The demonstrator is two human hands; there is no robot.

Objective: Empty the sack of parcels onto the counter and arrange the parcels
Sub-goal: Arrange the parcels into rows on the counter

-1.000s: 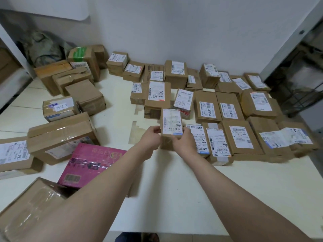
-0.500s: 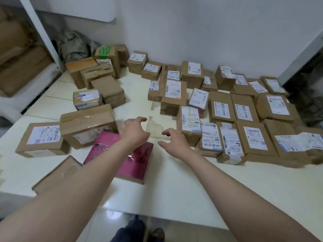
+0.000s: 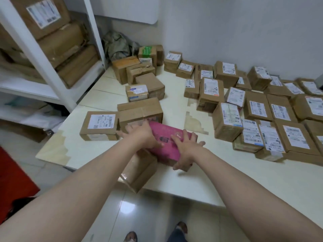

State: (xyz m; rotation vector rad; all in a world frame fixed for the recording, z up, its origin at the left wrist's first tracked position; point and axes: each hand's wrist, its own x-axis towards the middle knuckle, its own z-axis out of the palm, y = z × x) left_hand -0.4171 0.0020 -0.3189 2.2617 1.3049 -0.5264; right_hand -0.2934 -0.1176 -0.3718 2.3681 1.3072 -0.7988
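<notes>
Fingers (image 3: 175, 137) of right hand (image 3: 186, 149) are clamped over the right end of the pink parcel (image 3: 166, 131). Left hand (image 3: 142, 135) grips its left end, thumb on top, fingers spread down the side. One pink parcel only. It sits tilted near the front edge of the table (image 3: 236, 186), its near end lying on one brown box (image 3: 141, 172) that overhangs that edge.

Left cluster is eight brown parcels: flat labelled box (image 3: 99, 125), big taped box (image 3: 139, 110) touching the pink one's far side, and six more behind, toward the corner. Right group (image 3: 258, 109) has at least twenty labelled brown parcels in rows. It runs off frame, so exact count cannot be told. One crumpled grey-green sack (image 3: 117, 44) lies in the back corner. One white shelf rack (image 3: 43, 58) stands left, with brown parcels stacked on it.

Half a second ago both hands hovered open above the table and the pink parcel lay flat, untouched. Now both hold it and it is raised onto the brown box. View has swung left, bringing the shelf rack in. A second ago the hands held a small labelled box.
</notes>
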